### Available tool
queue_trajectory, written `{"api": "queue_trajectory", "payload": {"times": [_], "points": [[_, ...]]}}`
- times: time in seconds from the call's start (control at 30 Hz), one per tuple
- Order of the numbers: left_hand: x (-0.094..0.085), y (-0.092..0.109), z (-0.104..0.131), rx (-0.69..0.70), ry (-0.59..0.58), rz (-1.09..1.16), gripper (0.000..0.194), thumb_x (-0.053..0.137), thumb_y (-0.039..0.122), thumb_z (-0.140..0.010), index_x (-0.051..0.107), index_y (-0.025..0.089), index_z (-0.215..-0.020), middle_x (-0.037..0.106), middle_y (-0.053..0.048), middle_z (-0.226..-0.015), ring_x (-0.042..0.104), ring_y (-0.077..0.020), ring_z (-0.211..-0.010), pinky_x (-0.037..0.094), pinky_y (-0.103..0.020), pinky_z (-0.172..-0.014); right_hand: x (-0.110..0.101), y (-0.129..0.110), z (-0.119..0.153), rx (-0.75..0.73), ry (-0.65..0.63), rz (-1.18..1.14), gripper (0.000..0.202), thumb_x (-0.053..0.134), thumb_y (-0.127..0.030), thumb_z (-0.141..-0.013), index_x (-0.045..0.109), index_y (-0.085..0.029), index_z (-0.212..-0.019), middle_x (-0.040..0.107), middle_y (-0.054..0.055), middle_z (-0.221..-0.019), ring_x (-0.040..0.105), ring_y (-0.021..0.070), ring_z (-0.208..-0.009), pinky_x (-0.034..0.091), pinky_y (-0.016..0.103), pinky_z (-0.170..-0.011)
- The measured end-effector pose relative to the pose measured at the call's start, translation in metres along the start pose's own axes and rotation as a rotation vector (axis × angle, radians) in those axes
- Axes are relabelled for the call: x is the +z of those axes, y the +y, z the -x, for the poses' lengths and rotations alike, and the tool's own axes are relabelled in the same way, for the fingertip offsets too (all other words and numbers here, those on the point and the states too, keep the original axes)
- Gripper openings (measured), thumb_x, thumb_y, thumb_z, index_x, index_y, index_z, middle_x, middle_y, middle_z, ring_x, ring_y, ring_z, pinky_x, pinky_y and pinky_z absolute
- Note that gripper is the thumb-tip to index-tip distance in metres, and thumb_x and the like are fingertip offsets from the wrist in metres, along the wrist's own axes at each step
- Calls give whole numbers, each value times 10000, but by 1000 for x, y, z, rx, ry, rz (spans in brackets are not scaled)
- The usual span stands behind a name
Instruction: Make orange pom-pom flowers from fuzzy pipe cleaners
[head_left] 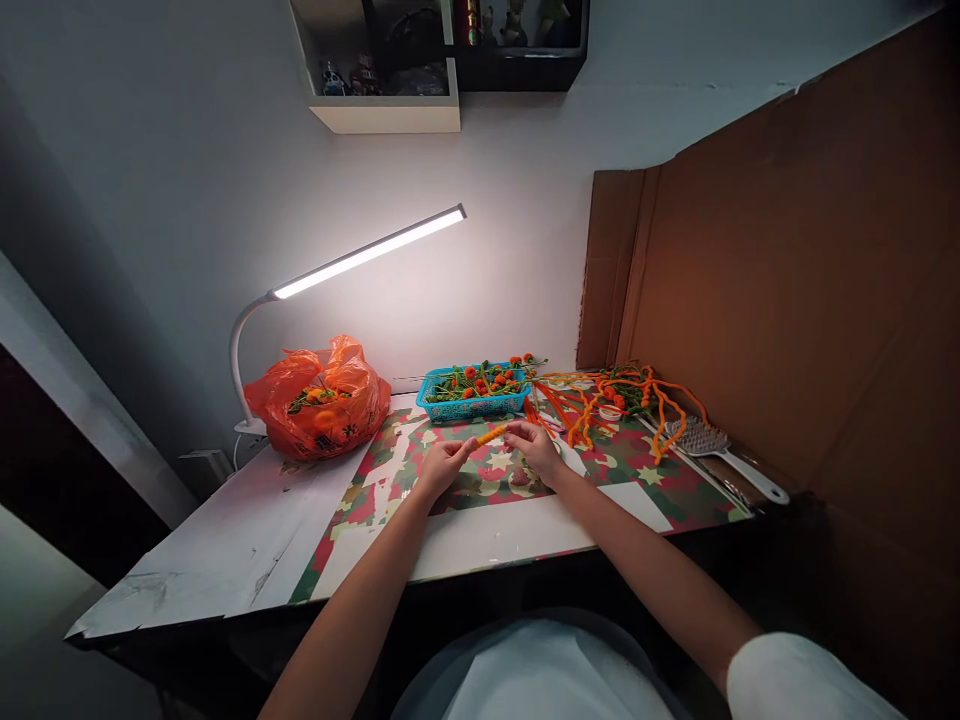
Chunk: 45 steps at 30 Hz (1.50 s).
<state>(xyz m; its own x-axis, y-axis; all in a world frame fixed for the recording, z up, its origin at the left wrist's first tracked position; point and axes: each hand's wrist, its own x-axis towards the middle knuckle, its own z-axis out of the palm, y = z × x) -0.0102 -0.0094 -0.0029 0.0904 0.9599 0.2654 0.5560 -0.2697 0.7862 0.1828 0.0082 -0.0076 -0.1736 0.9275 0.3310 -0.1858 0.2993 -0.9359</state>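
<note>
A short yellow-orange pipe cleaner point(491, 435) is stretched between my two hands above the table. My left hand point(444, 466) pinches its left end between thumb and fingers. At the other end, my right hand point(535, 450) has its fingertips closed on the pipe cleaner. Just beyond the hands stands a blue plastic basket point(480, 408), filled with orange flower heads on green stems point(491, 380). To the right of the basket lie loose orange pipe cleaners point(577, 405) in a tangle, with some red-orange strips point(551, 400) beside them.
An orange plastic bag point(322, 430) with flowers inside stands at the left under a lit desk lamp point(367, 252). A white-handled hairbrush point(724, 452) lies at the right, by a tall cardboard panel point(750, 260). A patterned sheet point(652, 490) covers part of the table.
</note>
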Motion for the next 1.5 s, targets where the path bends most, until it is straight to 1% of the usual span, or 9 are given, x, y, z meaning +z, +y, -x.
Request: {"api": "queue_trajectory", "payload": {"times": [0.23, 0.43, 0.6, 0.73, 0.83, 0.9, 1.13, 1.33, 1.5], "points": [[2, 0, 0, -21, 28, -73, 547, 403, 665, -755, 376, 188, -488, 226, 53, -491, 218, -89, -476, 140, -253, -493, -4, 0, 0, 38, -72, -33, 276, 684, -389, -654, 594, -185, -817, 616, -18, -606, 579, 131, -562, 491, 284, -602], [2, -2, 0, -11, -4, -77, 547, 411, 659, -754, 385, 185, -484, 225, 51, -492, 218, -88, -477, 139, -256, -494, -10, 6, -4, -35, -150, 85, 226, 638, -369, -717, 557, -196, -838, 653, 2, -670, 625, 151, -634, 513, 314, -665], [4, -4, -1, -22, -11, -71, 558, 424, 678, -735, 364, 189, -473, 209, 52, -496, 201, -88, -481, 136, -257, -490, -17, 1, -1, -118, -146, 385, 84, 550, -250, -782, 567, -207, -851, 659, -6, -674, 634, 157, -645, 498, 368, -749], [5, -7, -2, -38, -14, -84, 567, 426, 689, -727, 341, 191, -470, 213, 52, -498, 200, -88, -480, 127, -260, -490, -21, -5, 2, -219, -140, 594, 71, 537, -198, -788, 594, -218, -826, 657, -12, -672, 624, 156, -653, 459, 389, -823], [5, -6, -1, -40, -17, -74, 570, 422, 691, -730, 349, 190, -468, 223, 50, -496, 207, -88, -479, 131, -258, -489, -20, -4, 2, -182, -182, 460, 84, 506, -215, -800, 565, -204, -860, 646, 8, -712, 624, 175, -717, 467, 331, -725], [4, -3, -1, -38, -19, -60, 569, 420, 694, -729, 362, 190, -472, 220, 50, -496, 207, -89, -480, 133, -256, -490, -16, -2, 0, -144, -185, 355, 88, 491, -256, -805, 538, -203, -857, 592, -12, -675, 583, 156, -667, 446, 286, -646], [6, 1, 0, -15, -58, 26, 562, 425, 700, -731, 352, 192, -500, 205, 53, -507, 184, -87, -483, 123, -262, -494, -6, 1, -3, -88, -72, 180, 293, 504, -496, -770, 508, -204, -743, 375, -49, -599, 343, 106, -542, 283, 227, -499], [8, 3, 0, -62, -63, 42, 545, 379, 682, -748, 390, 194, -506, 279, 44, -496, 244, -99, -478, 172, -257, -499, 1, 0, -1, -92, -12, 162, 378, 556, -563, -717, 515, -187, -725, 387, -45, -589, 319, 97, -525, 252, 232, -486], [8, 3, 0, -81, -68, 32, 550, 310, 673, -760, 436, 197, -514, 339, 30, -484, 307, -120, -476, 222, -262, -503, 9, 5, 1, -123, -31, 210, 382, 545, -568, -734, 511, -190, -700, 400, -44, -564, 343, 99, -508, 268, 235, -478]]}}
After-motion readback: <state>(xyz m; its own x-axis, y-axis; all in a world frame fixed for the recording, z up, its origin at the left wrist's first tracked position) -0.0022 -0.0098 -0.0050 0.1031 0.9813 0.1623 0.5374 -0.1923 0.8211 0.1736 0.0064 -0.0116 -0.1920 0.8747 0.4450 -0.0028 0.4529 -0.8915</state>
